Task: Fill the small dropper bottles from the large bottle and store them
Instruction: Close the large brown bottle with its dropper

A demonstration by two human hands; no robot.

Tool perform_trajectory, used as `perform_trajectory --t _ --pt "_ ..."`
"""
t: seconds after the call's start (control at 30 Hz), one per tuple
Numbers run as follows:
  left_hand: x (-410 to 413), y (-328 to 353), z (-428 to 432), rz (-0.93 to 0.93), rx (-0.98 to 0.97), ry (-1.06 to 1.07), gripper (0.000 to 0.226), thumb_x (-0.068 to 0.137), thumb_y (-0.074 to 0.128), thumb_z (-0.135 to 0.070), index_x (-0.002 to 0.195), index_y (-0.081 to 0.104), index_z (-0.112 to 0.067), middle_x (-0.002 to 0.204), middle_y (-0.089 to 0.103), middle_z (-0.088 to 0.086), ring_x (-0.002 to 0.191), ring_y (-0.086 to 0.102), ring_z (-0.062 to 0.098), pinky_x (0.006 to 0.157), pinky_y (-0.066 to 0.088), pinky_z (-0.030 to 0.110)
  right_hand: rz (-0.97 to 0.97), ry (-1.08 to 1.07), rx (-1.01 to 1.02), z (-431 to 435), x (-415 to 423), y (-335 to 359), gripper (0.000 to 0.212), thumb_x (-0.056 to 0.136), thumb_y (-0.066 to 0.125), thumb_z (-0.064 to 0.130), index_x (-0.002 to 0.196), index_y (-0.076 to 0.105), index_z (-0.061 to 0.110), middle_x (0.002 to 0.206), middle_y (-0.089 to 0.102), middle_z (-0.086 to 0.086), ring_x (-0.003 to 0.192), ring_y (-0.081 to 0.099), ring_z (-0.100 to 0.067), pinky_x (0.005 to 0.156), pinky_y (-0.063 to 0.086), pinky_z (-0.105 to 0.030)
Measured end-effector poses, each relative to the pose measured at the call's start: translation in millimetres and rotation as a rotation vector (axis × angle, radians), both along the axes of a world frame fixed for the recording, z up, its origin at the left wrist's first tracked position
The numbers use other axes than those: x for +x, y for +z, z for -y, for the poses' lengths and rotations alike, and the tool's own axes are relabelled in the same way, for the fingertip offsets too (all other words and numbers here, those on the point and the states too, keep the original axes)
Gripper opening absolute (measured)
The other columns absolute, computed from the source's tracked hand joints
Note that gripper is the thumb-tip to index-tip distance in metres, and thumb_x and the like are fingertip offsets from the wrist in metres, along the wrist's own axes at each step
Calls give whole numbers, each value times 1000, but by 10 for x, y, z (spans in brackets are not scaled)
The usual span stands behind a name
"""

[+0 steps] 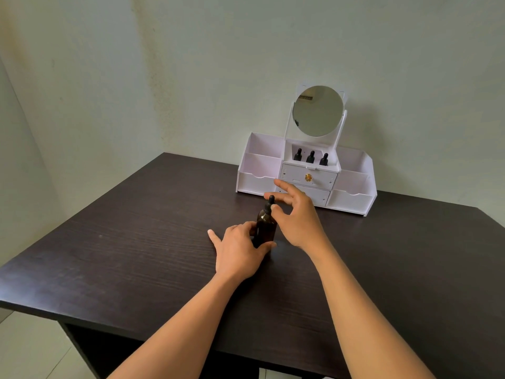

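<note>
On the woodgrain table [131,258], left hand [237,253] clasps cylindrical brown bottle [266,228], right hand [297,218] splayed.

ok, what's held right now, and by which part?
Left hand grips the large bottle round its lower body. Right hand is open by the dropper cap; contact unclear.

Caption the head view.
Left hand holds the large bottle on the table, right hand at its dropper; three small bottles stored in organizer.

Dark wood-grain table [136,242] fills the lower frame, pale greenish wall [191,64] up top, light tiled floor [27,351] lower left.
</note>
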State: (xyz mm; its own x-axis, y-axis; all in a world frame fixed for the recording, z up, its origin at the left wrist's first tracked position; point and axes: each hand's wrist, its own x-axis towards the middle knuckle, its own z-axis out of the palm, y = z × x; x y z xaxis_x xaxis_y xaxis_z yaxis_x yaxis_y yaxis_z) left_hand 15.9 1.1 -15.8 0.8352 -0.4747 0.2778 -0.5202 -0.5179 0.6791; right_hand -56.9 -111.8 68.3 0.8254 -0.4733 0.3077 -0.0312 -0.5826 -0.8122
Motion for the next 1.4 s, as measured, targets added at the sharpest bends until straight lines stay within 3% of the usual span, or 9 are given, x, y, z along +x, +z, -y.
perform_trajectory --t 0.17,0.3,0.53,0.63,0.83,1.0,1.2,1.3,1.4 --pt "-7 1 0 -6 14 3 53 82 69 -62 127 61 -35 118 66 -16 129 49 11 118 -5 68 -8 0 -27 39 -22 31 46 96 61 11 138 51 27 107 72 16 107 59 5 74 40 3" --pt "-2 12 -4 -1 24 3 54 82 69 -62 127 60 -33 119 65 -16 129 48 11 117 -5 68 -7 -42 -27 37 7 28 36 91 69 17 122 55 29 105 72 12 101 61 -2 87 45 -18" --pt "-2 5 0 -6 28 3 50 83 70 -59 125 60 -34 118 66 -16 130 47 12 117 -5 68 74 -189 -105 -67 68 -55 36 84 76 26 97 43 28 83 65 12 81 53 -9 88 49 -40" --pt "-10 16 0 -10 32 2 48 84 70 -58 124 60 -34 118 65 -15 131 46 12 117 -5 68 100 -210 -119 -88 106 -72 35 83 77 26 92 44 25 77 58 13 73 50 -9 81 52 -40" --pt "-9 13 5 -17 42 11 48 83 71 -58 124 59 -34 120 64 -14 131 46 12 118 -6 68 118 -225 -137 -123 136 -81 34 84 77 26 93 45 21 74 52 12 77 51 -6 75 44 -29" --pt "-22 25 -2 -14 49 4 50 84 69 -60 125 58 -35 119 64 -14 131 46 11 118 -6 67 113 -255 -99 -97 144 -103 37 80 79 34 94 45 31 74 59 16 78 60 -6 92 50 -52" --pt "-51 26 -18 20 38 17 44 85 69 -56 122 60 -33 118 64 -16 128 48 10 119 -3 65 -123 -208 -107 -70 1 -125 52 72 77 57 112 49 39 102 55 19 98 55 -6 99 45 -50" --pt "-39 31 -8 20 50 23 46 85 68 -57 124 60 -34 121 64 -15 131 46 11 120 -4 65 -275 -193 -196 -54 -36 -148 52 75 76 55 117 51 37 109 59 18 106 57 -10 102 42 -50" --pt "-40 38 -3 30 87 18 54 81 68 -63 126 59 -34 129 60 -12 137 40 13 119 -5 65 -253 -209 -219 -12 -24 -163 47 77 75 51 116 56 33 110 64 14 105 60 -14 100 45 -51"
